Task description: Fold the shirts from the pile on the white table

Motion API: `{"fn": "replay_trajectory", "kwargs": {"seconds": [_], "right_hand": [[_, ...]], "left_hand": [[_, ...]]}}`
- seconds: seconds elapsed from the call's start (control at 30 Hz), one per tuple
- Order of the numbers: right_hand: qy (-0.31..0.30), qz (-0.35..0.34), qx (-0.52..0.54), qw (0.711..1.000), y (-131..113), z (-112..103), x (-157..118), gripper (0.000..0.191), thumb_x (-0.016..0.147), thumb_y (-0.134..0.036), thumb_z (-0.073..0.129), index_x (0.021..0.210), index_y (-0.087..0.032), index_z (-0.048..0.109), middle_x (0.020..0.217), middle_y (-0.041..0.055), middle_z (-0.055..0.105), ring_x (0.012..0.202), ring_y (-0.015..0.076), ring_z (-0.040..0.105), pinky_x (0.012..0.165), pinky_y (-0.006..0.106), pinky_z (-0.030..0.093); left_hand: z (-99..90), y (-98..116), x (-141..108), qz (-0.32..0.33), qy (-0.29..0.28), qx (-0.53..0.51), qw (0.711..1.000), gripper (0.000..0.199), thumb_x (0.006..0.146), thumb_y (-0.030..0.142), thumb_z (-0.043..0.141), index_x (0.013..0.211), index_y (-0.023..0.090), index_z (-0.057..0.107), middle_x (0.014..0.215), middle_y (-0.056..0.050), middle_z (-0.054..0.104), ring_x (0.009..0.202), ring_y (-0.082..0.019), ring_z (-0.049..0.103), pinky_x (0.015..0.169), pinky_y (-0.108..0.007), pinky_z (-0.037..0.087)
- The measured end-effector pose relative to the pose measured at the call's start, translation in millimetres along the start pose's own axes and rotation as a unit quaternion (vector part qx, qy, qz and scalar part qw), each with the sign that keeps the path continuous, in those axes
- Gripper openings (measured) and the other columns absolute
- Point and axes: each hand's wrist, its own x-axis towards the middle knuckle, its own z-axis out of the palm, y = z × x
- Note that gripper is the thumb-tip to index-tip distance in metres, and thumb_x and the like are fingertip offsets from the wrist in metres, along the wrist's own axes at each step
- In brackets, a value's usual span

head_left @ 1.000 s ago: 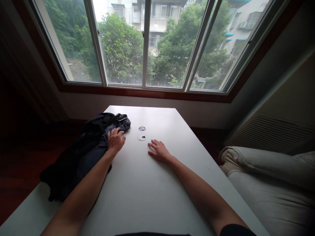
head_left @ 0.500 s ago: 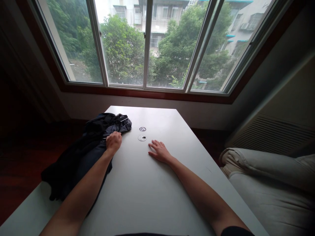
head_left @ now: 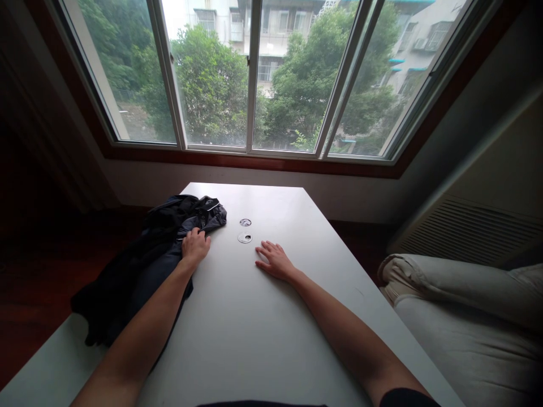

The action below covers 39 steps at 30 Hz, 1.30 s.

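Note:
Dark clothes (head_left: 139, 277), black and navy, lie in a crumpled heap along the left side of the white table (head_left: 254, 328). My left hand (head_left: 196, 246) rests at the right edge of this heap, its fingers loosened and apart, touching the fabric without a visible grip. Part of the cloth is hidden under that hand and forearm. Palm down on the bare tabletop, my right hand (head_left: 275, 260) lies with its fingers spread and holds nothing. Between and beyond the hands, a round cable-hole cover (head_left: 245, 238) is set in the table.
Behind that cover is a round hole (head_left: 245, 223) in the tabletop. A sliding window (head_left: 250, 79) with a reddish-brown frame spans the wall past the table's far end. To the right stands a pale sofa (head_left: 466, 316), with a vented cabinet or unit (head_left: 470, 232) behind it.
My left hand has loosened from a closed fist at the clothes, and its fingers now extend. My right hand and the clothes have stayed in place.

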Motion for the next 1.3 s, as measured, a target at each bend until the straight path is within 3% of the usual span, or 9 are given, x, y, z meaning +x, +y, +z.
{"fn": "replay_trajectory", "kwargs": {"seconds": [0.23, 0.47, 0.6, 0.7, 0.77, 0.9, 0.97, 1.1, 1.3], "right_hand": [[0.000, 0.000, -0.004, 1.000, 0, -1, 1, 0.061, 0.102, -0.060, 0.052, 0.155, -0.030, 0.051, 0.169, 0.0095, 0.032, 0.158, 0.0315, 0.025, 0.127, 0.055, 0.018], [0.032, -0.009, -0.003, 0.999, 0, 4, 3, 0.053, 0.103, -0.053, 0.052, 0.151, -0.029, 0.056, 0.166, 0.0078, 0.039, 0.155, 0.0300, 0.031, 0.127, 0.051, 0.021], [0.087, 0.059, 0.034, 0.994, 4, 1, 8, 0.045, 0.109, -0.037, 0.033, 0.138, -0.025, 0.066, 0.146, 0.0075, 0.062, 0.136, 0.0238, 0.054, 0.119, 0.038, 0.035], [0.144, 0.169, 0.094, 0.970, 15, -7, 10, 0.055, 0.110, -0.037, 0.020, 0.149, -0.022, 0.056, 0.139, 0.0079, 0.066, 0.125, 0.0222, 0.062, 0.108, 0.032, 0.044], [0.176, 0.214, 0.137, 0.951, 24, -11, 10, 0.058, 0.111, -0.043, 0.017, 0.155, -0.022, 0.048, 0.139, 0.0076, 0.066, 0.123, 0.0225, 0.064, 0.104, 0.032, 0.047], [0.181, 0.210, 0.175, 0.945, 33, -12, 10, 0.049, 0.106, -0.053, 0.038, 0.135, -0.024, 0.065, 0.121, 0.0078, 0.074, 0.113, 0.0247, 0.068, 0.099, 0.033, 0.050], [0.180, 0.185, 0.176, 0.950, 33, -9, 12, 0.041, 0.099, -0.051, 0.053, 0.125, -0.023, 0.069, 0.118, 0.0078, 0.074, 0.110, 0.0254, 0.068, 0.099, 0.035, 0.050], [0.166, 0.130, 0.212, 0.954, 30, -1, 16, 0.033, 0.091, -0.034, 0.059, 0.121, -0.026, 0.069, 0.118, 0.0047, 0.073, 0.108, 0.0234, 0.067, 0.099, 0.034, 0.049], [0.172, 0.084, 0.302, 0.934, 28, 2, 15, 0.030, 0.080, -0.024, 0.048, 0.104, -0.025, 0.066, 0.095, 0.0012, 0.070, 0.087, 0.0194, 0.063, 0.083, 0.030, 0.049]], "left_hand": [[-7.6, 13, -3, 0.039, -0.023, -0.098, 0.994, 0.045, 0.102, 0.043, 0.044, 0.123, 0.018, 0.076, 0.132, -0.012, 0.062, 0.111, -0.028, 0.062, 0.099, -0.038, 0.050], [-24.0, 77, -52, 0.195, -0.067, -0.176, 0.963, 0.041, 0.104, 0.037, 0.042, 0.120, 0.022, 0.078, 0.128, -0.009, 0.065, 0.114, -0.026, 0.062, 0.106, -0.036, 0.048], [-49.0, 108, -83, 0.330, -0.153, -0.260, 0.894, 0.034, 0.100, 0.039, 0.052, 0.117, 0.025, 0.078, 0.130, -0.008, 0.066, 0.118, -0.026, 0.062, 0.108, -0.038, 0.048], [-65.7, 117, -91, 0.411, -0.255, -0.364, 0.796, 0.030, 0.101, 0.041, 0.055, 0.107, 0.024, 0.079, 0.130, -0.007, 0.069, 0.116, -0.023, 0.065, 0.106, -0.032, 0.049], [-68.1, 117, -87, 0.408, -0.282, -0.406, 0.768, 0.032, 0.103, 0.040, 0.051, 0.105, 0.022, 0.078, 0.121, -0.006, 0.073, 0.108, -0.020, 0.068, 0.100, -0.029, 0.051], [-48.9, 104, -71, 0.287, -0.165, -0.346, 0.878, 0.025, 0.101, 0.034, 0.054, 0.108, 0.023, 0.075, 0.115, -0.007, 0.073, 0.108, -0.023, 0.065, 0.099, -0.034, 0.050], [-34.7, 96, -64, 0.241, -0.130, -0.305, 0.912, 0.029, 0.097, 0.034, 0.059, 0.120, 0.022, 0.072, 0.122, -0.009, 0.070, 0.114, -0.026, 0.063, 0.101, -0.037, 0.048], [-17.9, 89, -65, 0.254, -0.133, -0.234, 0.929, 0.046, 0.091, 0.049, 0.070, 0.128, 0.023, 0.070, 0.115, -0.011, 0.069, 0.112, -0.030, 0.060, 0.098, -0.039, 0.047], [-18.3, 97, -74, 0.277, -0.141, -0.181, 0.933, 0.020, 0.089, 0.035, 0.068, 0.105, 0.024, 0.071, 0.105, -0.009, 0.069, 0.105, -0.028, 0.061, 0.090, -0.036, 0.046]]}}
